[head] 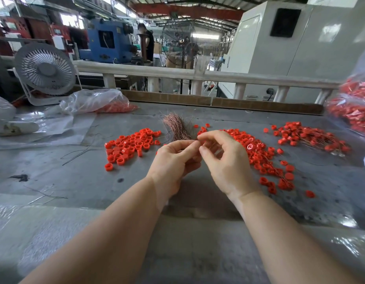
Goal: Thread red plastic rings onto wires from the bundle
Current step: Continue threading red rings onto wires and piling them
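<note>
A bundle of thin copper-coloured wires (178,128) lies on the grey table, just beyond my hands. A pile of loose red plastic rings (130,146) lies to its left. Another spread of red rings (261,158) lies to the right, with fine wires running through some. My left hand (173,160) and my right hand (224,158) meet above the table in front of the bundle, fingertips pinched together on something small. The pinched item is too small to identify; it looks like a thin wire. Curled fingers hide whether a ring is held.
A further heap of wired red rings (312,136) lies far right, beside a clear bag of red parts (353,111). Another plastic bag with red parts (99,103) and a white desk fan (45,72) stand at the back left. Loose dark wires (79,153) lie left.
</note>
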Tool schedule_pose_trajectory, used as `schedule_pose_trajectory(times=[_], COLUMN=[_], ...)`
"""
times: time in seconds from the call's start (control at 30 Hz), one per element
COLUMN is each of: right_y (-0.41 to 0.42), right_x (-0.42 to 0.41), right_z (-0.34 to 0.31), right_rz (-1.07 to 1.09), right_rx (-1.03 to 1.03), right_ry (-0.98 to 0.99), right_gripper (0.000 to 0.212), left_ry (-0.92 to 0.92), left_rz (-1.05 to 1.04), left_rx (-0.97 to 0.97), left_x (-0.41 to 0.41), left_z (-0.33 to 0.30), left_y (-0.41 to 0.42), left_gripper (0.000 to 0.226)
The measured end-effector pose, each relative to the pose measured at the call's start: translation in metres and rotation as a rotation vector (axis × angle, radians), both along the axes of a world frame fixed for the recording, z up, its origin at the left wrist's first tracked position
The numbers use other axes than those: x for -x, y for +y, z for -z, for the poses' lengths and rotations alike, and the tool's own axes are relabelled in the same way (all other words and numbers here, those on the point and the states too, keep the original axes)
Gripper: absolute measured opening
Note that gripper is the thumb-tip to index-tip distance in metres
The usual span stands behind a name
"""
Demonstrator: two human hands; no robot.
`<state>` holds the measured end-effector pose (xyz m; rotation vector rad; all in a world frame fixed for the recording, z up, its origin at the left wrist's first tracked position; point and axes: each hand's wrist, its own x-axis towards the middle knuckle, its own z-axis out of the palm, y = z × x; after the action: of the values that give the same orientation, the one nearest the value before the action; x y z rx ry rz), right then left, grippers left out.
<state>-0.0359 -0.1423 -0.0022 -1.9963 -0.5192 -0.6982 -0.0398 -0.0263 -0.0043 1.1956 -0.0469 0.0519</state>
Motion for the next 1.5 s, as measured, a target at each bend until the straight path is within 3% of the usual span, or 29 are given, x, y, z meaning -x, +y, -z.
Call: schedule_pose_trajectory(times=[0.27, 0.43, 0.6, 0.9, 1.1, 1.4, 1.5], right_y=[-0.004, -0.004, -0.004, -0.003, -0.002, -0.002, -0.001], right_x=[-0.003, -0.003, -0.002, -0.001, 0.002, 0.001, 0.002], right_z=[-0.003, -0.006, -0.008, -0.009, -0.010, -0.007, -0.006], right_rz=[-0.021, -0.100, -0.135, -0.133, -0.138, 0.001, 0.006], right_rx=[-0.098, -0.256, -0.289, -0.290, -0.247, -0.121, -0.096], right_ry=[-0.001, 0.110, 0.120, 0.123, 0.082, -0.018, -0.045], right_gripper=[0.014, 0.016, 0.022, 0.022, 0.018, 0.013, 0.012], left_ry=[0.009, -0.012, -0.031, -0.041, -0.026, 0.037, 0.022], left_rz=[0.091, 0.111, 0.085, 0.086, 0.118, 0.167, 0.168], left_rx=[0.144, 0.108, 0.070, 0.061, 0.099, 0.108, 0.085], left_x=[0.000, 0.002, 0.001, 0.001, 0.001, 0.003, 0.003], left_z=[-0.008, -0.008, -0.006, -0.005, -0.006, -0.009, -0.009], left_y=[0.003, 0.004, 0.005, 0.005, 0.006, 0.007, 0.007], left_gripper=[0.024, 0.024, 0.021, 0.021, 0.009, 0.042, 0.043])
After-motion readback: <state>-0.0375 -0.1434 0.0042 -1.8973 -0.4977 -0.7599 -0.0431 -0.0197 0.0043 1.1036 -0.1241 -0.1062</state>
